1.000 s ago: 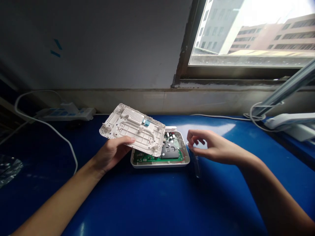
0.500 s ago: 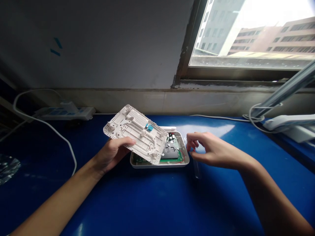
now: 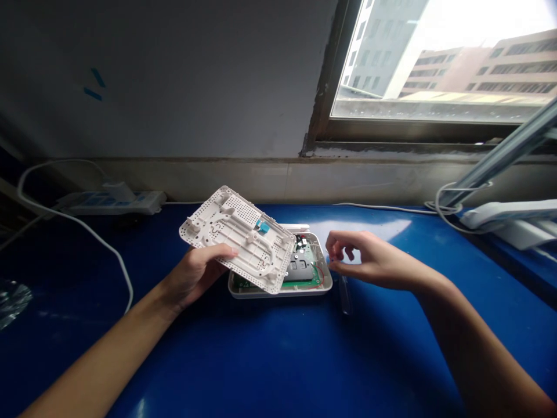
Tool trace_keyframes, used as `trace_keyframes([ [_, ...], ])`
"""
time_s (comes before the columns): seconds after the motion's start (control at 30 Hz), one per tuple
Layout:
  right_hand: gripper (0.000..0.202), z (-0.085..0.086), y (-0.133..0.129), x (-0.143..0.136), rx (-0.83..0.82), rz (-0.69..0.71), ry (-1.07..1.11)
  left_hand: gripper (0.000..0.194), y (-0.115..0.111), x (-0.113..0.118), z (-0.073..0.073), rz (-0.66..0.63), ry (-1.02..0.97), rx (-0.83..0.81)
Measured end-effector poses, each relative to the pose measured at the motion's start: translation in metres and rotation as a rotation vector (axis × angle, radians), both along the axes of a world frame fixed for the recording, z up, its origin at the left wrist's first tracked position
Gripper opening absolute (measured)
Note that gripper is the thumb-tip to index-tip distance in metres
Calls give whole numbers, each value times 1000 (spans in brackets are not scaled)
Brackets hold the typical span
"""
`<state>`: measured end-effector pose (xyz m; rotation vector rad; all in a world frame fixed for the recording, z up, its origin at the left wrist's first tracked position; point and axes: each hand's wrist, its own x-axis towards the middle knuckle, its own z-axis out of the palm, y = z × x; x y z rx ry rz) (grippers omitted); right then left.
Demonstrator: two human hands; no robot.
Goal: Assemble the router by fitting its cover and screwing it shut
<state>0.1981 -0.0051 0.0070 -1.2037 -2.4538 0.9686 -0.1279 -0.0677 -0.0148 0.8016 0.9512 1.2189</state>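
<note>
My left hand (image 3: 204,273) grips the lower left edge of a white perforated plastic cover (image 3: 243,238), its ribbed inner side facing up, with a piece of blue tape on it. The cover is tilted over the left part of a white casing (image 3: 278,294), hiding that part. Inside the casing show a green circuit board (image 3: 311,255), a dark plate and a red wire. My right hand (image 3: 365,258) is just right of the casing, fingers curled and fingertips close together; what they hold, if anything, is too small to name.
On the blue table (image 3: 270,354), a clear plastic strip (image 3: 345,296) lies below my right hand. A power strip (image 3: 117,200) with a white cable is at the left, another white device (image 3: 509,217) and a metal arm (image 3: 500,157) at the right.
The view has shifted slightly, so most things sit a little further left. The fingertips of my right hand have risen slightly; my left hand keeps its hold on the cover.
</note>
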Motion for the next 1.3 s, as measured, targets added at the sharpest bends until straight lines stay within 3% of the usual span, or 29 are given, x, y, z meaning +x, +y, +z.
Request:
trace_keyframes([
  [0.17,34,0,7,2,-343,-9,266,63,0,2,1,-16,-22,6],
  [0.3,28,-4,5,-12,-419,-70,411,63,0,4,3,-17,-19,18],
  [0.47,26,-3,-3,-28,-394,24,594,64,1,0,3,-17,-17,10],
  [0.6,35,0,-7,-35,-260,16,578,65,2,-7,1,45,-5,23],
  [0.8,16,10,-1,-56,375,84,300,61,6,-13,0,141,-3,43],
  [0.9,13,10,8,-73,540,96,323,57,6,-10,0,141,-16,38],
  [1.07,17,-2,20,-98,716,113,258,53,4,-5,0,135,-5,28],
  [1.3,13,-19,27,-113,791,63,314,51,6,-6,-2,170,7,93],
])
